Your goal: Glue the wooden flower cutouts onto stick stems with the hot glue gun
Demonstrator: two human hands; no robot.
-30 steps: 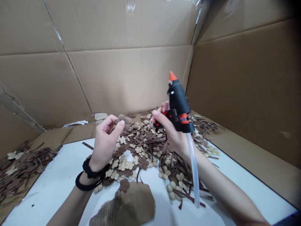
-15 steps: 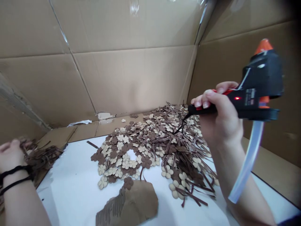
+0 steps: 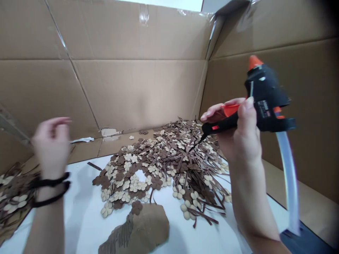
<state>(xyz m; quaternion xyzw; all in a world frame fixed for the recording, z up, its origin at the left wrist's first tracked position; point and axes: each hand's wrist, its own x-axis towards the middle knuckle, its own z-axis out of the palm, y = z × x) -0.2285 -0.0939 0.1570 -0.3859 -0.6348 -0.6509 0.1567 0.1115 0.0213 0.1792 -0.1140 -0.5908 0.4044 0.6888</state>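
My right hand (image 3: 245, 135) is wrapped round the handle of a black and orange hot glue gun (image 3: 265, 95), with fingers by its orange trigger. The gun's orange nozzle points up, and a clear glue stick (image 3: 289, 180) hangs from its rear end. My left hand (image 3: 53, 141), black bands at its wrist, is raised at the left, above the white board (image 3: 79, 204). Its fingers look bent but are smeared by motion, and I cannot make out anything in them. Between the hands lies a heap of brown and cream flower cutouts (image 3: 137, 176), some with thin brown strips (image 3: 182, 160).
A torn piece of cardboard (image 3: 148, 229) lies on the board at the front, a brown flower touching its top edge. Another pile of flowers and strips (image 3: 17, 192) is at the far left. Cardboard walls (image 3: 132, 84) enclose the back and sides. A black cord leaves the gun's handle.
My left hand has lifted away from the left pile and moved right and upward. My right hand has shifted left with the glue gun, its fingers now opened somewhat by the trigger. The view has tilted slightly.
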